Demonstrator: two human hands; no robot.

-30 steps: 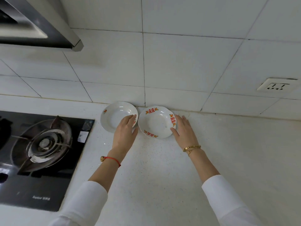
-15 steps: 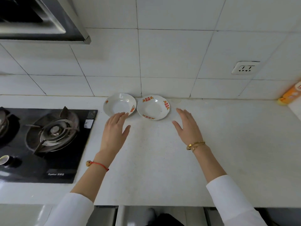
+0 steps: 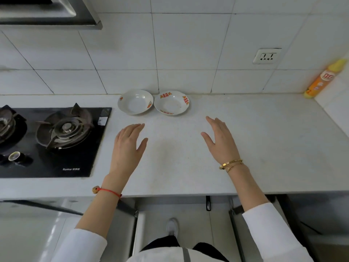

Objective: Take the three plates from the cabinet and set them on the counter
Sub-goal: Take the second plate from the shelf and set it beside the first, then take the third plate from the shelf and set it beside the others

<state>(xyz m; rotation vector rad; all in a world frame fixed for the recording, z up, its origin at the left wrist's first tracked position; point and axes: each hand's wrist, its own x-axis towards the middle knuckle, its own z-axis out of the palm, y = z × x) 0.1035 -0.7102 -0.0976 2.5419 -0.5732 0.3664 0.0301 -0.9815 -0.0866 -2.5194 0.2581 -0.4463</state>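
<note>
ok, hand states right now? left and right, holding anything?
Left hand: open, fingers straight, holding nothing, short of the plates.
Right hand: open, fingers spread, holding nothing.

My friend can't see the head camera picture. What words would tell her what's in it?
Two white plates, a left plate and a right plate, sit side by side on a white counter by the tiled wall. The open left hand and right hand hover nearer the person, beside a gas stove.
</note>
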